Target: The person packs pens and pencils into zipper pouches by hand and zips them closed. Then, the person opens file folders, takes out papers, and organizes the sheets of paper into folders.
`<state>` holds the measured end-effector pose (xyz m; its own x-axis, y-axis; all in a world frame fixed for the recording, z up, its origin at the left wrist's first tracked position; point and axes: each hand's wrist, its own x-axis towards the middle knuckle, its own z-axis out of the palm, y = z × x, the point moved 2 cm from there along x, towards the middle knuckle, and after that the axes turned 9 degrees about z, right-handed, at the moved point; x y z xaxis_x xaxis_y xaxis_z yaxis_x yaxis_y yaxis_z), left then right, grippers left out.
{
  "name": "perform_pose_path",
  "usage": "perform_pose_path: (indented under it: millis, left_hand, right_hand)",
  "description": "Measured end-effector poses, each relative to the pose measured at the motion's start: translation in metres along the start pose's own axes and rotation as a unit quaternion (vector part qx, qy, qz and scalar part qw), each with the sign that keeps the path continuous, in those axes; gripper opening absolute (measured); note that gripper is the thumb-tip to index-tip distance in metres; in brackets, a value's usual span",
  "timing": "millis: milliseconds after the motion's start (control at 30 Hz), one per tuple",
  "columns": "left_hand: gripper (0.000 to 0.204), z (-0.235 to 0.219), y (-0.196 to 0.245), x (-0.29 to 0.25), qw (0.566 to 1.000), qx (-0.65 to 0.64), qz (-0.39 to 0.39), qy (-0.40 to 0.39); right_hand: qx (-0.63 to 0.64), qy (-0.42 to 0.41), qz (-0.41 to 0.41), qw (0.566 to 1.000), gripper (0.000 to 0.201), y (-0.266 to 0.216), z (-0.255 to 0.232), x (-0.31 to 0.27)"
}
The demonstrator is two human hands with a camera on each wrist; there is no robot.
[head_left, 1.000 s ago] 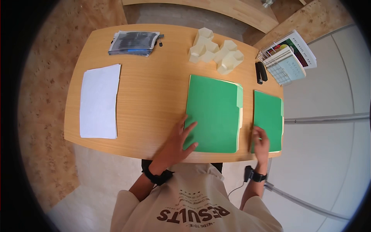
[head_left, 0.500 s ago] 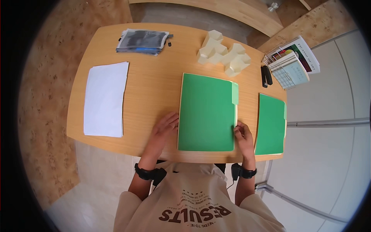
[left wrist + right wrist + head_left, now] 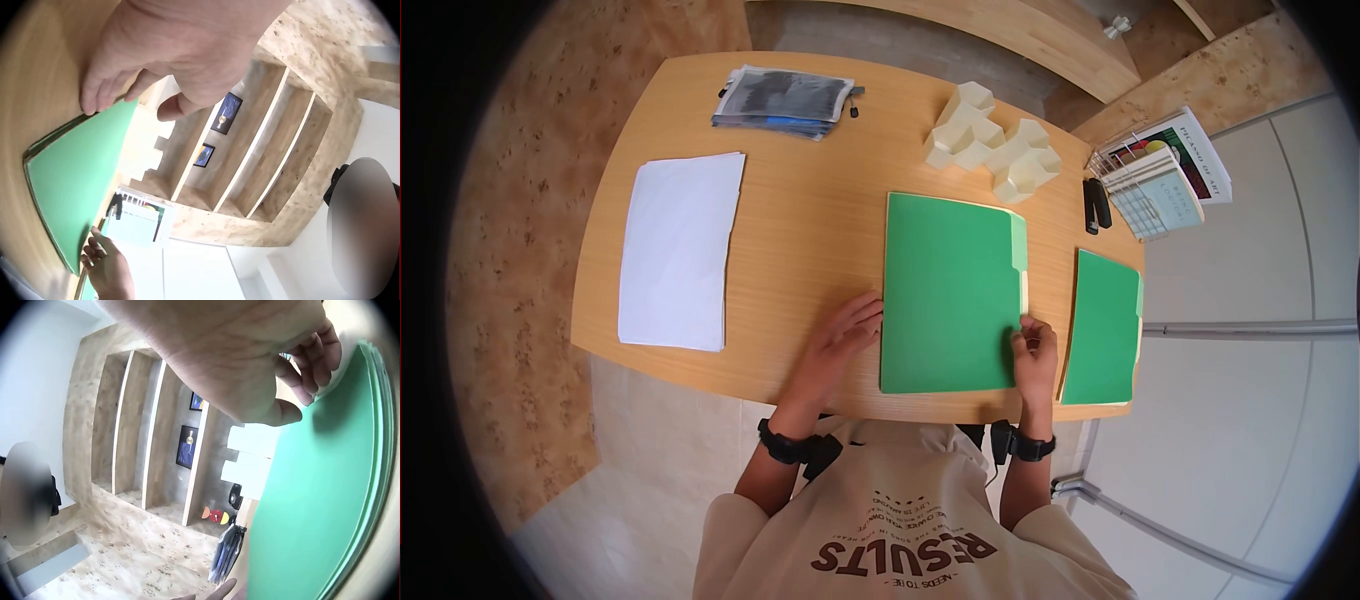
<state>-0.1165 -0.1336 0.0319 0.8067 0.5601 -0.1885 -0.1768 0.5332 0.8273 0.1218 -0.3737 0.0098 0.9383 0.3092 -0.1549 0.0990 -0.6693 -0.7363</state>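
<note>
A stack of green file folders (image 3: 950,290), with paler tabs along its right side, lies at the front middle of the table. My left hand (image 3: 843,338) rests beside the stack's left edge, fingers extended and fingertips right at that edge. In the left wrist view, its thumb (image 3: 178,107) is held apart from the folders. At the opposite edge is my right hand (image 3: 1035,362), its fingers loosely bent. Its fingertips (image 3: 306,397) meet the folder's edge in the right wrist view, and its thumb hovers over the green cover.
Another green folder stack (image 3: 1103,325) lies at the right. White paper (image 3: 678,250) is on the left, zippered pouches (image 3: 785,100) at the back left. Cream hexagonal holders (image 3: 990,140), a black stapler (image 3: 1096,206) and a wire rack (image 3: 1138,195) with books stand at the back right.
My right hand has left the right-hand folders for the middle stack's right edge. My left hand went from the cover to the left edge. The stack shifted left, then slightly back right.
</note>
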Motion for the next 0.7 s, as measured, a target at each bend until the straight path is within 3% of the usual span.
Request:
perform_pose_path:
  millis: [267, 333, 367, 433, 533, 700]
  left_hand:
    - [0.053, -0.001, -0.007, 0.008, 0.999, 0.036, 0.028, -0.017]
    - [0.053, 0.001, -0.007, 0.01, 0.998, 0.04, 0.034, -0.022]
    - [0.053, 0.003, -0.004, 0.011, 0.998, 0.05, 0.036, -0.027]
    - [0.052, 0.006, -0.001, 0.012, 0.997, 0.06, 0.037, -0.034]
    - [0.052, 0.005, 0.0, 0.011, 0.996, 0.072, 0.036, -0.034]
    - [0.048, -0.007, -0.001, 0.007, 0.995, 0.091, 0.034, -0.02]
  right_hand:
    - [0.083, 0.001, 0.047, 0.995, 0.016, -0.017, -0.013, -0.008]
    - [0.206, -0.064, 0.052, 0.975, 0.018, -0.018, -0.019, -0.008]
    - [0.205, -0.061, 0.053, 0.975, 0.018, -0.019, -0.023, -0.009]
    - [0.3, -0.113, 0.111, 0.941, 0.032, -0.028, -0.03, -0.013]
    - [0.349, -0.161, 0.089, 0.919, 0.047, -0.054, -0.04, -0.022]
    - [0.387, -0.209, 0.062, 0.896, 0.052, -0.072, -0.042, -0.032]
